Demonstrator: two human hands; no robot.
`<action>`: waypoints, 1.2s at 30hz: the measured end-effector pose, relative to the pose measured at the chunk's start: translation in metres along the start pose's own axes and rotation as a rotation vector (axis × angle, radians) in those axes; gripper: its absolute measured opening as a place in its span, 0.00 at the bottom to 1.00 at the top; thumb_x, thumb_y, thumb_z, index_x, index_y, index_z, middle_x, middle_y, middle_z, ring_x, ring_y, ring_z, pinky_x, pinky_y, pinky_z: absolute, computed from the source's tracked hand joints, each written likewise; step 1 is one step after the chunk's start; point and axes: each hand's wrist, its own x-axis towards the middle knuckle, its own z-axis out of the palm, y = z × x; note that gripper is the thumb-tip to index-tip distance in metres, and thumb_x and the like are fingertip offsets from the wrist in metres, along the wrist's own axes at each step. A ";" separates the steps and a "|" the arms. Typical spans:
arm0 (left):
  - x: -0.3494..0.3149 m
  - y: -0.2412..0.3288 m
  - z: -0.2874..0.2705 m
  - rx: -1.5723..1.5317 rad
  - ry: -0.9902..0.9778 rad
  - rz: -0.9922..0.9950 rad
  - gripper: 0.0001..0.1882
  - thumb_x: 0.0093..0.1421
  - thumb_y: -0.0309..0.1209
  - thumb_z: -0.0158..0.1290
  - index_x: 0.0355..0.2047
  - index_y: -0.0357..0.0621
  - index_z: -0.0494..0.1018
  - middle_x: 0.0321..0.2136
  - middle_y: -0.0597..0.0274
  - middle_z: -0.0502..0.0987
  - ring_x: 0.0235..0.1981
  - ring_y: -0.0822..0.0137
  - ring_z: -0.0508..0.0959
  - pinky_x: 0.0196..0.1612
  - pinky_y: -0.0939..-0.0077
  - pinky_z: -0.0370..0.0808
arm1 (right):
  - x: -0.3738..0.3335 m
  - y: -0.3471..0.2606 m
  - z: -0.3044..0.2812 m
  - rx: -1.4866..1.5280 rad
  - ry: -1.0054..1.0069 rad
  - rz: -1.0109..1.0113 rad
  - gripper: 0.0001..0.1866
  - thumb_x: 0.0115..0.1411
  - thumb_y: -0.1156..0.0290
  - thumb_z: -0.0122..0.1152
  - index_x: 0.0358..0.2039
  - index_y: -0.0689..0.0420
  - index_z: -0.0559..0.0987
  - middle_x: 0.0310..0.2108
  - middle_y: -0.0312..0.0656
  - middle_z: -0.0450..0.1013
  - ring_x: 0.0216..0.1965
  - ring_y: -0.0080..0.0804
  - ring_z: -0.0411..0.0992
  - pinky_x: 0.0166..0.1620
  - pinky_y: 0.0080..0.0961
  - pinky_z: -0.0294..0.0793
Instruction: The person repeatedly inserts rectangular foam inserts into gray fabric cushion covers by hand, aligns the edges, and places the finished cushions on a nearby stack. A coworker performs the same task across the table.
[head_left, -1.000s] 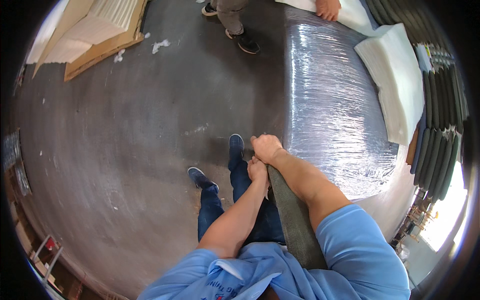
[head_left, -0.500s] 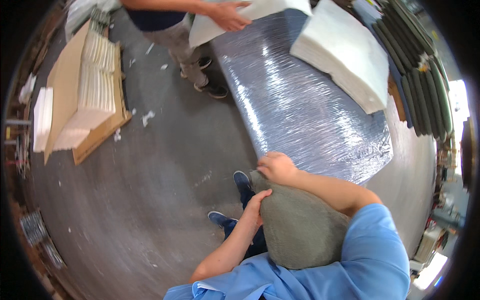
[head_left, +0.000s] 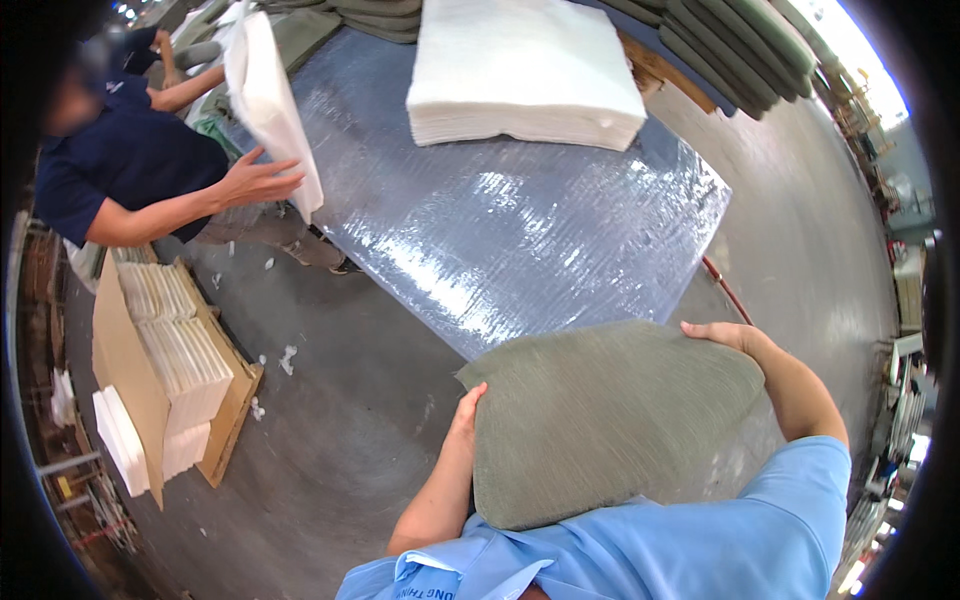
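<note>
A grey-green fabric cushion is spread broad side up in front of my chest. My left hand grips its left edge, with the thumb on top and the other fingers hidden beneath. At the far right corner my right hand holds the edge, its thumb along the top and its remaining fingers out of sight underneath. The cushion's far edge overlaps the near end of a table covered in shiny plastic film; whether it touches the film I cannot tell.
A stack of white padding sheets sits on the table's far part. Grey-green cushions are piled beyond it. At left, a co-worker holds a white sheet. Cardboard with stacked white pads stands on the floor; a red hose lies right.
My right hand has moved from the cushion's left corner to its far right corner, and the cushion is now spread wider. My view has shifted; the co-worker's white sheet is now upright.
</note>
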 end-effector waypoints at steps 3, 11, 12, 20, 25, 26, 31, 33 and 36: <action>-0.008 0.006 0.003 0.101 0.074 0.049 0.24 0.69 0.45 0.49 0.58 0.43 0.73 0.53 0.51 0.79 0.51 0.51 0.79 0.54 0.50 0.76 | -0.015 0.010 0.033 0.275 0.079 -0.225 0.36 0.68 0.46 0.59 0.65 0.61 0.72 0.65 0.50 0.70 0.65 0.41 0.68 0.67 0.42 0.66; -0.016 -0.004 -0.016 0.183 0.062 0.106 0.25 0.70 0.43 0.47 0.59 0.40 0.70 0.53 0.50 0.78 0.51 0.52 0.79 0.54 0.51 0.76 | -0.033 0.007 0.052 0.362 0.176 -0.312 0.36 0.69 0.51 0.59 0.68 0.63 0.67 0.68 0.49 0.66 0.68 0.41 0.65 0.68 0.41 0.64; -0.014 -0.005 -0.021 0.173 0.060 0.095 0.25 0.70 0.43 0.47 0.60 0.40 0.70 0.54 0.50 0.78 0.52 0.52 0.79 0.54 0.51 0.76 | -0.032 0.006 0.055 0.357 0.195 -0.310 0.35 0.68 0.52 0.60 0.67 0.63 0.68 0.67 0.49 0.66 0.67 0.42 0.66 0.68 0.41 0.65; -0.030 -0.011 0.009 0.212 0.274 0.227 0.25 0.65 0.38 0.51 0.60 0.39 0.69 0.53 0.50 0.77 0.53 0.54 0.79 0.53 0.53 0.77 | 0.022 0.033 0.028 0.311 0.114 -0.292 0.33 0.67 0.56 0.61 0.67 0.61 0.70 0.67 0.49 0.67 0.67 0.42 0.66 0.68 0.41 0.65; 0.011 -0.012 -0.010 0.450 0.385 0.575 0.28 0.61 0.38 0.62 0.59 0.43 0.68 0.51 0.51 0.78 0.52 0.54 0.80 0.53 0.58 0.77 | 0.053 0.046 -0.014 0.172 0.085 -0.338 0.32 0.66 0.57 0.61 0.66 0.60 0.71 0.67 0.49 0.68 0.67 0.43 0.66 0.68 0.42 0.65; 0.017 -0.008 -0.013 0.565 0.420 0.654 0.29 0.59 0.39 0.64 0.58 0.43 0.69 0.51 0.51 0.78 0.51 0.54 0.80 0.52 0.59 0.78 | 0.057 0.041 -0.017 0.090 0.123 -0.337 0.32 0.65 0.58 0.61 0.66 0.60 0.72 0.65 0.48 0.70 0.66 0.41 0.67 0.67 0.40 0.66; 0.024 0.032 0.022 1.257 0.683 0.725 0.35 0.54 0.45 0.70 0.57 0.46 0.70 0.42 0.53 0.82 0.45 0.59 0.82 0.49 0.66 0.78 | 0.059 0.019 -0.012 -0.386 0.216 -0.393 0.32 0.64 0.55 0.62 0.65 0.58 0.74 0.62 0.48 0.73 0.64 0.42 0.69 0.66 0.38 0.66; 0.020 0.043 0.040 1.409 0.620 0.624 0.33 0.52 0.47 0.71 0.54 0.48 0.74 0.37 0.57 0.83 0.40 0.61 0.83 0.46 0.64 0.78 | 0.058 -0.002 -0.008 -0.839 0.286 -0.469 0.36 0.62 0.51 0.63 0.65 0.58 0.73 0.62 0.52 0.72 0.64 0.46 0.69 0.66 0.39 0.67; 0.029 0.055 0.052 1.802 0.487 0.635 0.28 0.51 0.47 0.71 0.46 0.45 0.77 0.36 0.58 0.84 0.35 0.60 0.82 0.42 0.62 0.78 | 0.081 -0.051 0.001 -1.311 0.261 -0.635 0.38 0.61 0.48 0.63 0.65 0.59 0.72 0.65 0.55 0.69 0.66 0.52 0.67 0.67 0.42 0.66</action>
